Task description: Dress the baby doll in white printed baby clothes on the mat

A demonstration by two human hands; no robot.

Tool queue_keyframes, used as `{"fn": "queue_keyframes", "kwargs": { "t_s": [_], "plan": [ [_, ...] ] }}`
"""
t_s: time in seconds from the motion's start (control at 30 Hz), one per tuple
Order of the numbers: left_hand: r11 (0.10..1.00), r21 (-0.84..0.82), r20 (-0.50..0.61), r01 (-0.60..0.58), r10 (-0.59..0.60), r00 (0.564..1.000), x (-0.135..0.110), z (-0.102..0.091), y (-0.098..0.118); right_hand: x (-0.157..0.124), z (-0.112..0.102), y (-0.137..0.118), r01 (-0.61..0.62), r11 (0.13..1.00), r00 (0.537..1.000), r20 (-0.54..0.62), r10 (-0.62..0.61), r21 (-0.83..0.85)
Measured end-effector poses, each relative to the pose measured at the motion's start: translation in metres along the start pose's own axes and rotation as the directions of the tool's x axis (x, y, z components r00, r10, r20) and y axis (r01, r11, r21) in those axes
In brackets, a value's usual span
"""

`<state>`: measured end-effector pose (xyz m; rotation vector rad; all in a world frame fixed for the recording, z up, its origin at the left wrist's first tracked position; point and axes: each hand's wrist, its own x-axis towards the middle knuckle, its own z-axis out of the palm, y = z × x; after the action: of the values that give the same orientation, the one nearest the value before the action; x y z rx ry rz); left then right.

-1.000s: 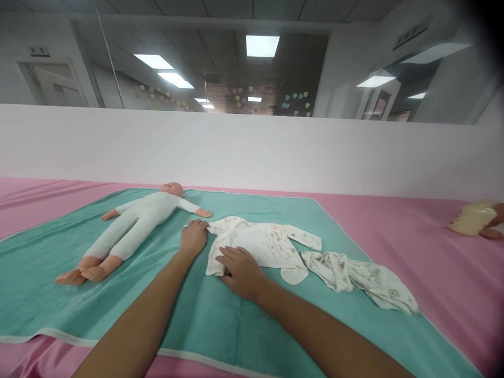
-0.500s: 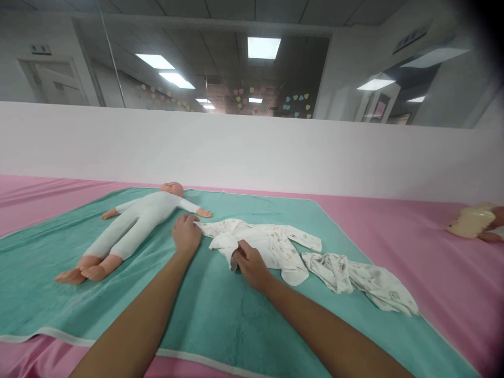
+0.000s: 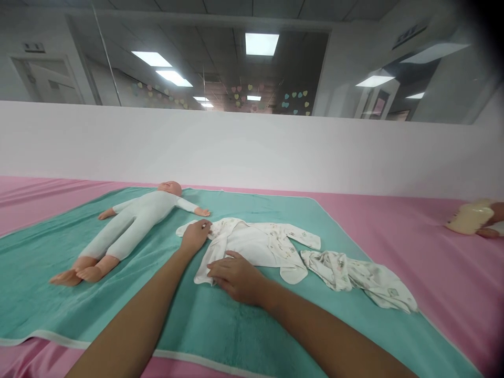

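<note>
From my remote seat I see my left hand [image 3: 195, 235] lying on the left sleeve of the white baby garment [image 3: 258, 244]. Its fingers are bent down onto the cloth near the collar, and I cannot tell whether they pinch the fabric or only press on it. My right hand [image 3: 233, 274] lies palm down and opened flat, fingers loosely spread, on the near left corner of the same garment. It presses the hem against the towel and grips nothing. The garment is spread out in the middle of the teal towel [image 3: 236, 325], its right sleeve stretched away to the right and its small printed pattern showing. Just to the left of it, a little farther off, the baby doll [image 3: 132, 226] lies on its back in a white bodysuit with arms out. Its bare feet point toward the near left, and one of its hands comes near my left hand without touching it. To the right of the garment a second printed cloth [image 3: 360, 278] lies crumpled near the towel's right edge, just apart from the first. The towel rests on a pink sheet [image 3: 413, 236] that runs up to a low white wall. Far right on the sheet lies a cream bottle [image 3: 470, 218], partly cut off by the dark edge of the view.
</note>
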<state>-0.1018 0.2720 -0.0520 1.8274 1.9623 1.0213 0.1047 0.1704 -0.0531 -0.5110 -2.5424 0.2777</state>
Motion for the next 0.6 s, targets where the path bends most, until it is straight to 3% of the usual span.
{"fn": "queue_keyframes", "kwargs": {
  "t_s": [0.1,0.2,0.27,0.37,0.43,0.53,0.6],
  "plan": [
    [0.987,0.160,-0.084,0.002,0.012,0.996,-0.003,-0.004,0.003,0.001,0.000,0.003,-0.097,0.995,0.995,-0.041,0.096,-0.008],
    [0.983,0.160,-0.065,-0.093,0.104,0.992,-0.009,0.000,0.014,0.001,-0.003,0.019,-0.286,0.954,0.956,-0.091,0.278,-0.085],
    [0.969,0.075,-0.001,-0.235,0.236,0.972,-0.016,0.006,0.024,-0.003,-0.007,0.036,-0.428,0.889,0.904,-0.084,0.420,-0.164],
    [0.906,-0.016,0.063,-0.423,0.423,0.904,-0.028,0.017,0.043,-0.010,-0.012,0.061,-0.580,0.778,0.803,-0.010,0.596,-0.240],
    [0.867,-0.083,0.100,-0.492,0.498,0.861,-0.037,0.025,0.056,-0.014,-0.013,0.072,-0.620,0.742,0.765,0.013,0.644,-0.254],
    [0.841,-0.176,0.216,-0.512,0.540,0.813,-0.047,0.041,0.068,-0.015,-0.011,0.080,-0.625,0.734,0.765,-0.019,0.644,-0.265],
    [0.841,-0.132,0.295,-0.525,0.539,0.789,-0.050,0.053,0.068,-0.014,-0.011,0.084,-0.638,0.712,0.755,-0.056,0.653,-0.294]
  ]
}}
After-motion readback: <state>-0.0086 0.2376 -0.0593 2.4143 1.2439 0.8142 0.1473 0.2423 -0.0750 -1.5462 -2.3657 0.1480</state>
